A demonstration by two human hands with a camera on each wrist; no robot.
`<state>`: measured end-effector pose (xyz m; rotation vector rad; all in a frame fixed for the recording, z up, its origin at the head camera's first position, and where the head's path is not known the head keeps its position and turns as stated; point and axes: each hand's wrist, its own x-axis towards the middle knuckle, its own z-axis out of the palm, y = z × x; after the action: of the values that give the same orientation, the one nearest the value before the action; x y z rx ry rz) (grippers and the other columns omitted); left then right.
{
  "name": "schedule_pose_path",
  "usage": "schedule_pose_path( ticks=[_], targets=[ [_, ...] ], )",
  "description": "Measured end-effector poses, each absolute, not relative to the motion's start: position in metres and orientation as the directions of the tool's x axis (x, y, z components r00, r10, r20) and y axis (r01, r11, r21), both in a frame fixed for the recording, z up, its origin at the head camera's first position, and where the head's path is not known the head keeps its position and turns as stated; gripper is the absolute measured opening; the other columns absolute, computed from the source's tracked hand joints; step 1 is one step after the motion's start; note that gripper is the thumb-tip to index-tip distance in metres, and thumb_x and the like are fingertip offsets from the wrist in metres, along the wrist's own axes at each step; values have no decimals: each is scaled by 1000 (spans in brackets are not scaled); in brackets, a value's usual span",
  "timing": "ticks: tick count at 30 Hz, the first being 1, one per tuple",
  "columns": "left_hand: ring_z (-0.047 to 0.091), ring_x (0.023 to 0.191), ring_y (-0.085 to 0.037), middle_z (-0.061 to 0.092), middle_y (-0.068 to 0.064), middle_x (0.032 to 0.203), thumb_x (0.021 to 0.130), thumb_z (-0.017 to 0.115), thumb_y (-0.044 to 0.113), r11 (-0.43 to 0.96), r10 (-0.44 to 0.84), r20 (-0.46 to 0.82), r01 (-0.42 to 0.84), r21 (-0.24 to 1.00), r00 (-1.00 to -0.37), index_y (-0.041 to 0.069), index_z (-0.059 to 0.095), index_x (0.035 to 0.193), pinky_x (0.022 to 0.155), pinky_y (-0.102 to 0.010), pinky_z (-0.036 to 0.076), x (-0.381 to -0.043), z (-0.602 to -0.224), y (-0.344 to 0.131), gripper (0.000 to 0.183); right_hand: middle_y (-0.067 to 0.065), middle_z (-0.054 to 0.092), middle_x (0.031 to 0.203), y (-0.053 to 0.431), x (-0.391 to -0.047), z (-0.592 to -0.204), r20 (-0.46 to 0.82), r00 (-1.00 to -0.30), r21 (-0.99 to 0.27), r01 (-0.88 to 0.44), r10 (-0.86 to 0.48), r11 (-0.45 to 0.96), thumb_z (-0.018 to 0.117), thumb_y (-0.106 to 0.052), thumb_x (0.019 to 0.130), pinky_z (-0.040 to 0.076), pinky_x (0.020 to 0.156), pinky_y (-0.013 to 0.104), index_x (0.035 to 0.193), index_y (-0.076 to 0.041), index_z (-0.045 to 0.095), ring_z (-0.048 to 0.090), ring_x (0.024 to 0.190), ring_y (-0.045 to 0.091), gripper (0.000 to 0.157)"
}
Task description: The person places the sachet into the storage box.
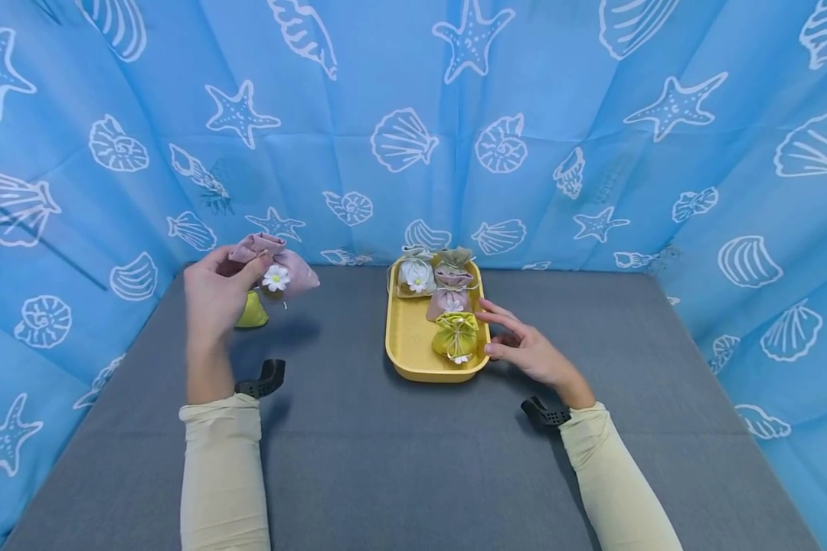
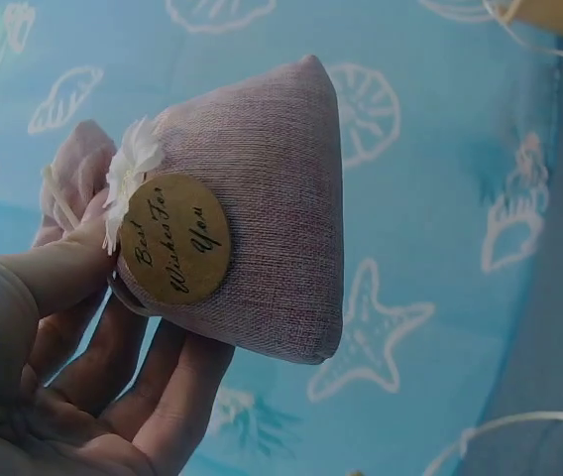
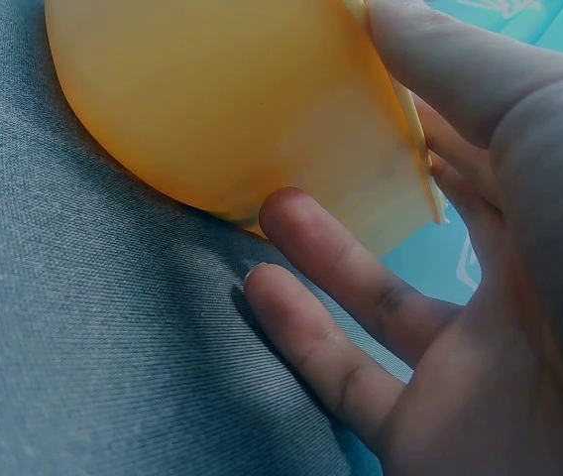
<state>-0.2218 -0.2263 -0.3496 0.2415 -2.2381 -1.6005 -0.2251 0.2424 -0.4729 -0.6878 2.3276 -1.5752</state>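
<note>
My left hand (image 1: 214, 295) holds a pink fabric drawstring pouch (image 1: 298, 275) by its gathered neck, above the table at the left. A white flower (image 2: 135, 174) and a round "Best Wishes For You" tag (image 2: 177, 238) hang on it. Behind that hand, a yellow-green pouch (image 1: 251, 314) is partly hidden. Right of it stands a yellow tray (image 1: 406, 337) bearing a white pouch (image 1: 412, 277), an olive-grey pouch (image 1: 456, 257), another pink pouch (image 1: 442, 306) and a lime-green pouch (image 1: 448, 337). With extended fingers, my right hand (image 1: 534, 353) touches the tray's right side.
A grey cloth covers the table (image 1: 400, 467). Blue curtain (image 1: 448, 99) printed with white shells and starfish hangs around its back and sides. Black wrist mounts (image 1: 265, 379) sit at both cuffs.
</note>
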Motion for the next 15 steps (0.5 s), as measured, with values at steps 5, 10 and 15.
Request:
schedule_pose_path(
  ticks=[5, 10, 15],
  targets=[
    [67, 89, -3, 70, 14, 94, 91, 76, 37, 323, -282, 171, 74, 943, -944, 7, 66, 121, 75, -16, 58, -226, -339, -215, 44, -2, 17, 173, 242, -225, -473, 56, -857, -924, -239, -513, 298, 66, -14, 100, 58, 85, 24, 153, -14, 46, 64, 108, 19, 57],
    [67, 86, -5, 70, 7, 95, 93, 74, 36, 329, -208, 205, 129, 935, -956, 5, 64, 122, 73, -18, 59, -232, -327, -199, 44, 0, 17, 173, 242, -226, -472, 59, -858, -925, -238, -510, 295, 66, -14, 100, 58, 85, 24, 153, -14, 46, 64, 107, 20, 57],
    [70, 101, -12, 70, -11, 117, 96, 70, 35, 297, -104, 165, 127, 946, -981, 3, 59, 123, 76, -24, 63, -242, -320, -177, 43, 2, 18, 173, 241, -225, -472, 59, -861, -924, -238, -505, 298, 66, -14, 100, 57, 85, 23, 153, -13, 47, 64, 108, 21, 57]
  ],
)
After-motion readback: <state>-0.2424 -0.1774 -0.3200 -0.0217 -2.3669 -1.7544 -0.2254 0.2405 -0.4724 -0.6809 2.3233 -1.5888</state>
